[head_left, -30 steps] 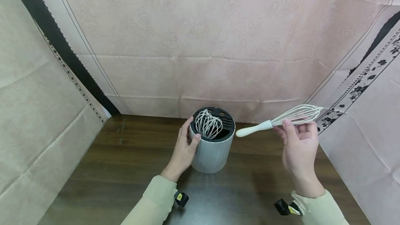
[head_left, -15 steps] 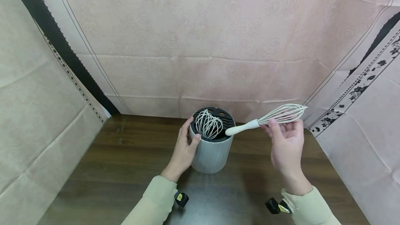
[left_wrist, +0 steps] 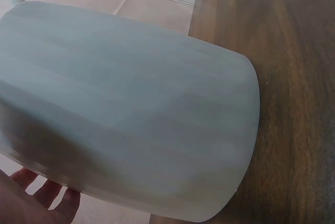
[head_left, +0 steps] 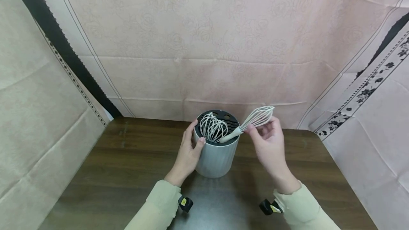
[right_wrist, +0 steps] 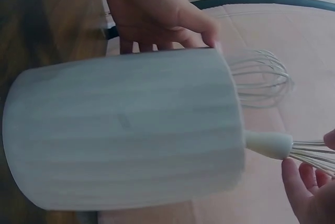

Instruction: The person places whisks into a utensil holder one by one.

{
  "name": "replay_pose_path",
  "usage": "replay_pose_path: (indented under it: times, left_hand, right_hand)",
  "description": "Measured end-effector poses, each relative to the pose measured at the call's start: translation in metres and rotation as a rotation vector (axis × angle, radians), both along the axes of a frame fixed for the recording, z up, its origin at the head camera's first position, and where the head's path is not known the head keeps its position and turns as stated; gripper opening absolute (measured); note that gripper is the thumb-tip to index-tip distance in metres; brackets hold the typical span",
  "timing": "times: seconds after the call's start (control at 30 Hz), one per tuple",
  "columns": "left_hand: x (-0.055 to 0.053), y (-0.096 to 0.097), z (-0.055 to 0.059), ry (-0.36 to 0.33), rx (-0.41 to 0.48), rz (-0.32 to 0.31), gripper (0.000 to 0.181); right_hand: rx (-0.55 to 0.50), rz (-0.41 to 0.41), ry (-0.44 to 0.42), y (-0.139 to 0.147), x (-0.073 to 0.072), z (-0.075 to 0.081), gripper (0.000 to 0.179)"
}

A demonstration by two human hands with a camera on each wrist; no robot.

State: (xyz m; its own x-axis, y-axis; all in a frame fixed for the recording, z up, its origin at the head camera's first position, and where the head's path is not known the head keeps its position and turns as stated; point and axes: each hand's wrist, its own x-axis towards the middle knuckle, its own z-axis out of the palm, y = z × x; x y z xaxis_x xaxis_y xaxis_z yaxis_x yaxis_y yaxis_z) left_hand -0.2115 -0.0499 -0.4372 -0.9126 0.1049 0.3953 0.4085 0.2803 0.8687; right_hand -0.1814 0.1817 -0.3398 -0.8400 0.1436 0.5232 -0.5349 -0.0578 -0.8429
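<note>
A pale grey ribbed utensil holder (head_left: 214,160) with a black slotted top (head_left: 230,119) stands upright on the table. My left hand (head_left: 184,152) holds it at its left side, the thumb at the near rim and the fingers around the far side. One whisk (head_left: 211,126) stands in the holder with its wire head up; its handle is hidden inside. In my right hand (head_left: 270,146), a second, white-handled whisk (head_left: 258,117) is pinched by its wires near the handle. It tilts down to the left. In the right wrist view its handle (right_wrist: 269,144) passes behind the holder's rim.
The brown wooden table (head_left: 134,173) spreads around the holder. Pale patterned cloth (head_left: 204,45) hangs behind it, with more cloth on the left (head_left: 41,123) and right (head_left: 370,144). A black strip (head_left: 64,45) runs down the left corner.
My right hand has moved left with the whisk, bringing its handle end from beside the holder to the top opening, now tilted more steeply. My left hand and the holder have stayed put.
</note>
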Motion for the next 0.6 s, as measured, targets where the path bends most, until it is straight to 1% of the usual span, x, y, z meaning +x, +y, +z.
replay_pose_path:
  times: [0.13, 0.33, 0.43, 0.6]
  left_hand:
    - [0.001, 0.0, 0.001, 0.005, 0.01, -0.012, 0.059]
    - [0.0, 0.001, 0.002, -0.028, 0.02, -0.02, 0.061]
    - [0.0, 0.001, 0.002, -0.027, 0.019, -0.018, 0.061]
    - [0.0, 0.0, 0.0, -0.001, 0.011, -0.009, 0.059]
  right_hand:
    - [0.053, -0.001, -0.067, -0.008, -0.004, -0.006, 0.042]
    - [0.086, 0.014, -0.114, -0.018, -0.005, -0.01, 0.044]
    - [0.109, 0.002, -0.135, -0.022, -0.002, -0.006, 0.043]
    - [0.142, -0.02, -0.146, -0.029, 0.007, 0.007, 0.042]
